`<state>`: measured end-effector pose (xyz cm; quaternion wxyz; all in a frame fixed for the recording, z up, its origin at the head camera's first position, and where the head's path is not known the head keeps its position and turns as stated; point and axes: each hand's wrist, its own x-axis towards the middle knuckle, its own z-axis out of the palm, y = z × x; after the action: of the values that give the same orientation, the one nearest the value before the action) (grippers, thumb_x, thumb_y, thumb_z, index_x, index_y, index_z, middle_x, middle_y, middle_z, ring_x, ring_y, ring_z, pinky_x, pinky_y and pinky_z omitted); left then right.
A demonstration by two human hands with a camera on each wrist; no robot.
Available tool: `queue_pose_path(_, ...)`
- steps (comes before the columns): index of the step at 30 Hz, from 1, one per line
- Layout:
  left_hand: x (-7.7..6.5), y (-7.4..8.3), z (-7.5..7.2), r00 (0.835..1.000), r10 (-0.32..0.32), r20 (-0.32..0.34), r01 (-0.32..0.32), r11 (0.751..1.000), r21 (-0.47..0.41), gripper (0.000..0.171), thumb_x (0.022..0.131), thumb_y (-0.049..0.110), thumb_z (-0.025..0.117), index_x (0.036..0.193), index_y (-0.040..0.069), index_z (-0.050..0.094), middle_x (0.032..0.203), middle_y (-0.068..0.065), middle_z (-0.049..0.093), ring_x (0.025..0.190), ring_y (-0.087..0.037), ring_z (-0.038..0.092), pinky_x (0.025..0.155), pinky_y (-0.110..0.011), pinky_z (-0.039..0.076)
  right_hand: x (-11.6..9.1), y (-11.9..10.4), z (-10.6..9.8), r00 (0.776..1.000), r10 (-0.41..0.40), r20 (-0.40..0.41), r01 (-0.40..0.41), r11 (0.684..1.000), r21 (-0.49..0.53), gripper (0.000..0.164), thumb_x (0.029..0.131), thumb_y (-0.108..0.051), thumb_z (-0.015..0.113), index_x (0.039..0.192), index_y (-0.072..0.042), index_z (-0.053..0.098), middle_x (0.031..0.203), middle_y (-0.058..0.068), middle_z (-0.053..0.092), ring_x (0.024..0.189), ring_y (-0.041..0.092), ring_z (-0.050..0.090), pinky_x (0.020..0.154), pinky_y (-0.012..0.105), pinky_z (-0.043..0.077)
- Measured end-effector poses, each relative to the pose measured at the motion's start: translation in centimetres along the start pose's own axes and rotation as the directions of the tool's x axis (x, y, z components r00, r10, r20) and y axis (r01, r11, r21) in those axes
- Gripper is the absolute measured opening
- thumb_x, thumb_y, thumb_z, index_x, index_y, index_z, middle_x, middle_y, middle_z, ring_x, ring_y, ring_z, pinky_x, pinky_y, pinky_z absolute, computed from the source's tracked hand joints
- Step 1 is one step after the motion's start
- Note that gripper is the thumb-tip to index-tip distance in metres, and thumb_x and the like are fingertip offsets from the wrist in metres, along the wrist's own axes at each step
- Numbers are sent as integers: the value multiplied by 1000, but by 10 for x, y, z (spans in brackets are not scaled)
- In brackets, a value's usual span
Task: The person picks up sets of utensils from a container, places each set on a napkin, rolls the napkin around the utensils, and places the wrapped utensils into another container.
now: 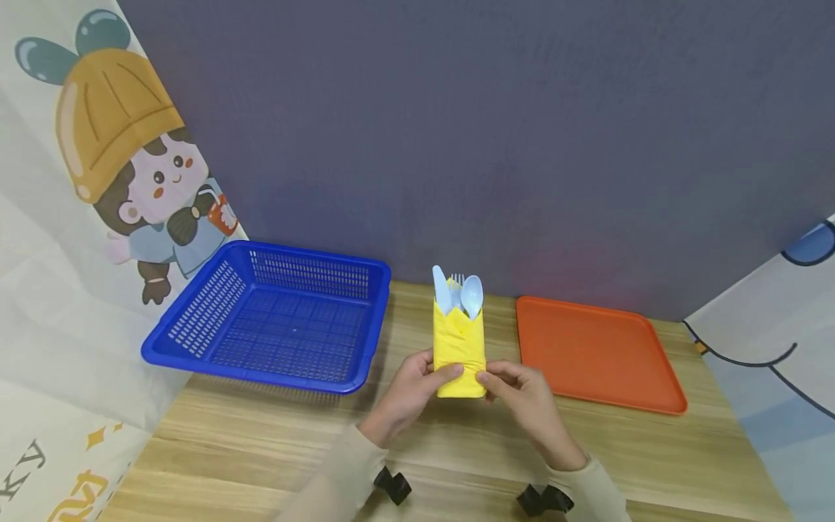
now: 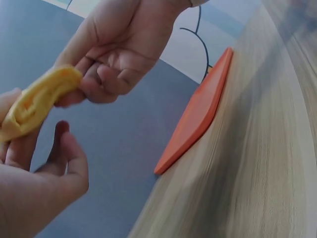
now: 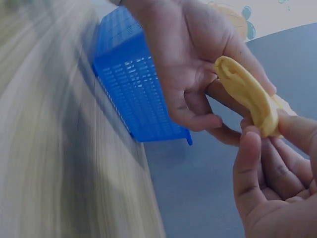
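A yellow napkin [image 1: 459, 348], folded into a narrow pouch, stands upright between both hands above the table. From its top stick a pale blue plastic knife [image 1: 441, 289], a fork [image 1: 456, 288] and a spoon [image 1: 472, 296]. My left hand [image 1: 411, 391] pinches the lower left side, thumb across the front. On the lower right edge, my right hand [image 1: 524, 401] pinches with thumb and fingers. Both wrist views show the rolled bottom end of the napkin [image 2: 37, 101] from below, with the cutlery hidden there.
To the left stands a blue plastic basket [image 1: 365, 380] with slotted walls. An orange tray [image 1: 600, 355] lies at the right on the wood-grain table [image 1: 457, 464]. A grey upright panel [image 1: 483, 145] closes off the back, with printed cloths at both sides.
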<state>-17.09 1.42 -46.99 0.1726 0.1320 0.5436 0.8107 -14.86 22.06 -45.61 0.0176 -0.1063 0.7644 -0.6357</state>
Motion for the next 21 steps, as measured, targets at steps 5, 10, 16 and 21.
queue_pose_path(5,0,0,-5,997,-13,79,17,998,-61,39,96,8,62,127,-17,55,110,-15,71,93,-18,70,86,-34,57,-3,1,1,999,4,44,-8,996,91,21,97,-9,67,105,11,69,82,9,71,68,23,65,64,38,59)
queue_pose_path(10,0,0,-7,987,15,161,4,993,-120,42,97,7,60,128,-20,51,109,-6,72,97,-17,68,89,-33,55,-4,5,1,993,-41,108,16,974,224,19,97,-2,62,105,16,65,87,9,71,71,14,64,64,36,59)
queue_pose_path(16,0,1,-8,982,19,189,1,994,-109,43,97,8,60,129,-20,50,112,-7,71,99,-18,68,90,-34,55,-6,6,1,987,-74,140,29,953,303,15,98,0,60,104,13,66,90,7,71,74,12,64,66,32,58)
queue_pose_path(21,-2,4,-8,989,24,147,-17,999,-46,40,97,5,60,128,-18,53,114,-19,69,97,-20,69,88,-37,56,-7,4,4,996,-35,84,14,972,236,19,97,-2,63,104,16,65,88,9,72,71,15,65,65,38,60)
